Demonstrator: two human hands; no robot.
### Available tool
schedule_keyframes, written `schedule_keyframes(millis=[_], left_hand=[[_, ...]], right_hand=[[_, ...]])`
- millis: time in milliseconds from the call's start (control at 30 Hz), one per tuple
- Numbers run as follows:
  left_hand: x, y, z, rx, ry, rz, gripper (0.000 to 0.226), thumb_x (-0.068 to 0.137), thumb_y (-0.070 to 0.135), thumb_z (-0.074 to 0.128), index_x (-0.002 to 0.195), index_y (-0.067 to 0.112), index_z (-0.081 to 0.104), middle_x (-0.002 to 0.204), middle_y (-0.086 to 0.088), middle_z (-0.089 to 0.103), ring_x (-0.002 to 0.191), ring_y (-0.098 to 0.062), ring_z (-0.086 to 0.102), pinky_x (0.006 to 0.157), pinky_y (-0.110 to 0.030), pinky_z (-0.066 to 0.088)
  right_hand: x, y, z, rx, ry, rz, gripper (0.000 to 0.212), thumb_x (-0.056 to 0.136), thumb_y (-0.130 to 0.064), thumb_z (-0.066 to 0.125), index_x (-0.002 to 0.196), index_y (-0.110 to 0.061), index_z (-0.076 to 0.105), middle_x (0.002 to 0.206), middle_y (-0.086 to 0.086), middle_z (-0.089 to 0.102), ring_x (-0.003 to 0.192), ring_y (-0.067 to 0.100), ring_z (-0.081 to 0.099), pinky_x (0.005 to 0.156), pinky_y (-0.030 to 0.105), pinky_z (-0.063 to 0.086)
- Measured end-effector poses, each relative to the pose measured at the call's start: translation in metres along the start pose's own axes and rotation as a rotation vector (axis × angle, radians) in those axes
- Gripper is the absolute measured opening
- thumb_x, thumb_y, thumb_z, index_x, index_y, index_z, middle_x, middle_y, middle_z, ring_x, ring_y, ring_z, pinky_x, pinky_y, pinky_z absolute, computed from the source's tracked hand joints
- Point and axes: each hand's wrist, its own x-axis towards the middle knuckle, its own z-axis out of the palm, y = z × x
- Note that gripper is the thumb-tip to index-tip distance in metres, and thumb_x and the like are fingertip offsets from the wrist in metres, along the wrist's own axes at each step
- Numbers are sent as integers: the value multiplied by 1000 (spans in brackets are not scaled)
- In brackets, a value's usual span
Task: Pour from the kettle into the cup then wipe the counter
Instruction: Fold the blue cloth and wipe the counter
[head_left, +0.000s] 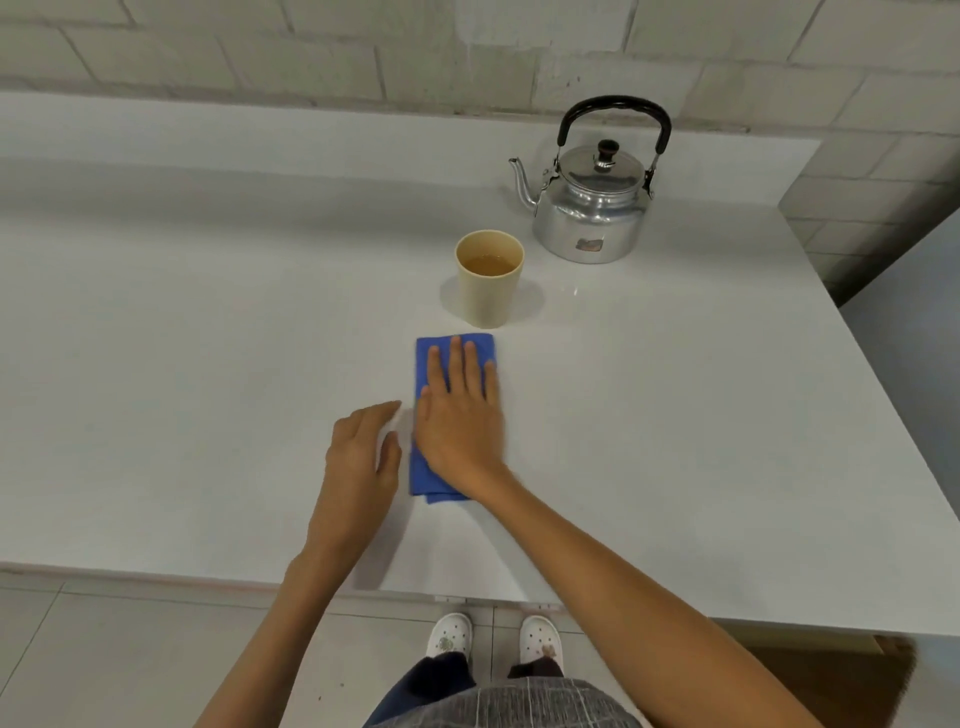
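Pressing flat on the blue cloth (453, 395) at frame centre, the right hand (460, 415) lies fingers spread, gripping nothing. Left hand (361, 457) hovers loose just beside it. Cup (490, 280), filled with amber liquid, stands above; kettle (592, 197) upper right on the white counter (208, 312).

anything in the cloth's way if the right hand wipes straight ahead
Yes. The cup stands just beyond the far edge of the cloth, which lies under the right hand. The kettle sits farther back right. Counter to either side looks clear.
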Motion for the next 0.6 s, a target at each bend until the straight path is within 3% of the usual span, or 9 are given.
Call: schedule_keyframes(millis=[67,133,300,400,467,533,600], left_hand=[[-6,-4,-9,-14,73,-6,38,93,-1,42,129,9,51,129,-10,57,121,-23,45,94,-12,27],[-11,-8,-19,-63,134,-49,43,91,-6,38,130,8,48,130,-13,56,121,-24,44,94,-19,32],[-10,-22,-35,-131,159,-187,46,95,3,38,141,10,33,141,-18,42,130,-25,38,98,-28,32],[-11,-20,-30,-123,86,-158,51,97,14,42,145,12,26,145,-16,40,131,-26,38,103,-33,34],[-14,-18,-24,-8,13,-118,54,98,23,42,147,10,22,151,-14,33,138,-28,33,112,-43,30],[-17,-19,-22,198,-74,-79,57,99,38,26,147,7,19,157,-13,19,145,-28,18,117,-48,19],[-18,-24,-24,422,-186,-37,80,87,54,-11,148,6,10,158,-15,2,147,-28,4,117,-47,12]], right_hand=[[9,-36,10,18,-27,-4,56,103,-28,20,152,-7,2,160,16,-4,147,30,-10,118,46,-10],[17,-67,17,60,-68,14,58,102,-29,21,151,-7,0,160,17,-8,146,31,-14,117,48,-12],[34,-103,15,196,-223,71,57,103,-30,18,151,-9,-4,159,13,-16,145,28,-22,114,45,-18],[41,-92,5,210,-340,-2,59,102,-26,26,151,-9,-1,159,14,-18,145,30,-21,117,46,-12],[46,-76,-8,243,-359,-81,58,98,-17,38,150,-7,16,161,15,-6,147,31,-10,119,44,1],[50,-57,-18,282,-313,-140,51,93,-5,44,143,-5,34,160,14,12,146,28,6,115,39,16],[52,-40,-23,222,-278,-201,53,92,0,44,143,-6,35,159,12,18,146,25,11,115,36,17]])
